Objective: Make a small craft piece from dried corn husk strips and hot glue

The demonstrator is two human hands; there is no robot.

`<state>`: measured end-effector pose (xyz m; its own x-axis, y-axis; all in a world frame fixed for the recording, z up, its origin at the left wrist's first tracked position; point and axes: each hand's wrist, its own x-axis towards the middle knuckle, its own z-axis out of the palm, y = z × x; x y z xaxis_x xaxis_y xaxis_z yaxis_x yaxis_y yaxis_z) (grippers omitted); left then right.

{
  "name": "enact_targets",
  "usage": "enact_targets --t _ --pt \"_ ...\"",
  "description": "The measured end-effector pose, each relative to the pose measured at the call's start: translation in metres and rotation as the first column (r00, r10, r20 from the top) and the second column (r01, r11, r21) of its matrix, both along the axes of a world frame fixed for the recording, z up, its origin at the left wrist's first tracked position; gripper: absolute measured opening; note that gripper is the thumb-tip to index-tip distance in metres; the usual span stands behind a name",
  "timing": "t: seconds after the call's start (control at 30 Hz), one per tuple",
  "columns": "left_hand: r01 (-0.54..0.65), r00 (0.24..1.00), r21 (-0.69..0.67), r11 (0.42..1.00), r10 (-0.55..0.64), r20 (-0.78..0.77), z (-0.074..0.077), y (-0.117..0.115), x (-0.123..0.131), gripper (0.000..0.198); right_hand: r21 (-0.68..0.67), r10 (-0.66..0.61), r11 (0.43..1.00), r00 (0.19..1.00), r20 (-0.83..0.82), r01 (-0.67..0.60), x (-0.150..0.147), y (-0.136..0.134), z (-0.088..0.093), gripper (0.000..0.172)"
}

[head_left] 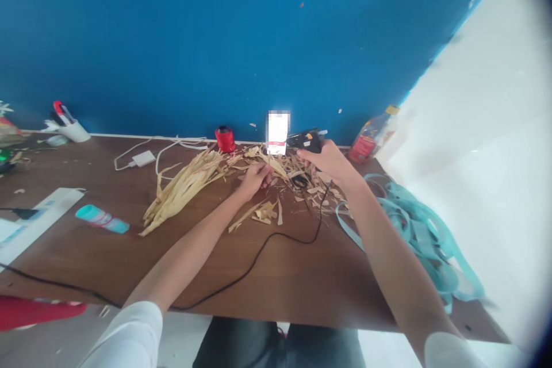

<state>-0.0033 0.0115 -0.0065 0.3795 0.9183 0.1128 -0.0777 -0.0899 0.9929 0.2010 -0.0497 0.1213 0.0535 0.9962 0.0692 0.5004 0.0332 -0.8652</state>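
Note:
My right hand (pixel 324 160) grips a black hot glue gun (pixel 305 139), its nozzle pointing left and a pale glue stick showing at the back. In front of the bright phone screen (pixel 277 132), my left hand (pixel 257 177) is closed in a pinch on a pale corn husk strip (pixel 279 168); the fingertips are partly hidden. Husk scraps (pixel 317 184) lie around both hands, with dark scissor handles (pixel 301 180) among them. A bundle of dried corn husks (pixel 185 188) rests left of my left hand. Several loose husk pieces (pixel 264 213) are just below it.
A black cord (pixel 259 253) runs across the brown table (pixel 267 282). Red thread spool (pixel 225 139), white charger (pixel 144 158) and blue tube (pixel 102 219) are leftward. At right stand a bottle (pixel 366 141) and a heap of teal ribbon (pixel 425 236). A pen cup (pixel 75 131) is far left.

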Motion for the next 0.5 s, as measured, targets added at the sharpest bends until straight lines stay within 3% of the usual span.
enact_targets --t 0.37,0.5 --pt "0.026 0.999 -0.006 1.000 -0.025 0.035 0.005 -0.002 0.001 0.030 -0.032 0.019 0.999 0.998 0.061 -0.017 0.000 -0.002 -0.003 0.030" --pt "0.028 1.000 -0.002 1.000 -0.028 0.014 0.003 -0.002 0.001 0.029 -0.055 0.004 0.998 0.985 0.174 0.005 -0.007 -0.001 -0.009 0.033"
